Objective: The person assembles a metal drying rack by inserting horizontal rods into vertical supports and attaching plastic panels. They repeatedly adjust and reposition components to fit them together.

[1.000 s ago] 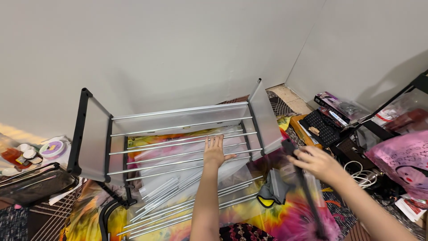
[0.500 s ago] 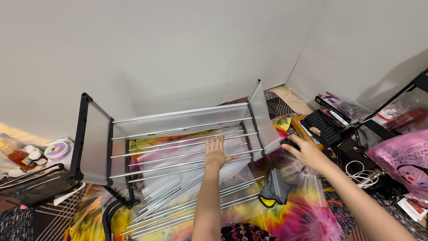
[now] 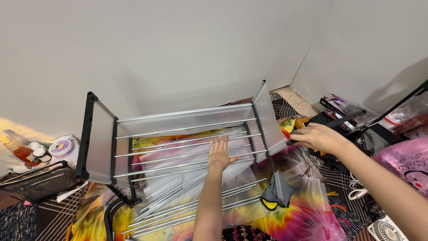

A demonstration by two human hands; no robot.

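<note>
Far left, small jars (image 3: 38,151) and a round lilac tin (image 3: 61,147) sit on the floor by the wall, beside a dark bag (image 3: 35,183); all stand apart from the work.

The rack (image 3: 178,138) lies tipped on its back on a tie-dye cloth (image 3: 294,218), black end posts up, frosted side panels at either end and silver rails between. The left hand (image 3: 219,154) rests flat, fingers spread, on the middle rails; its grip is wide and holds nothing. Loose rods (image 3: 178,198) lie under and in front of the rack.

The right hand (image 3: 318,137) is closed at the right panel's (image 3: 269,118) outer edge, near a black bar (image 3: 343,120); whether it grips the panel or the bar cannot be told.

Risks, as a judgement: uneven pressure from the flat hand could spring a rail from its socket; the rack could skid on the cloth; loose rods could roll underfoot.

Right of the rack, a grey-and-yellow cloth (image 3: 277,194), a keyboard (image 3: 322,119), cables (image 3: 356,189) and a pink bag (image 3: 408,165) crowd that hand's side and narrow its room.
</note>
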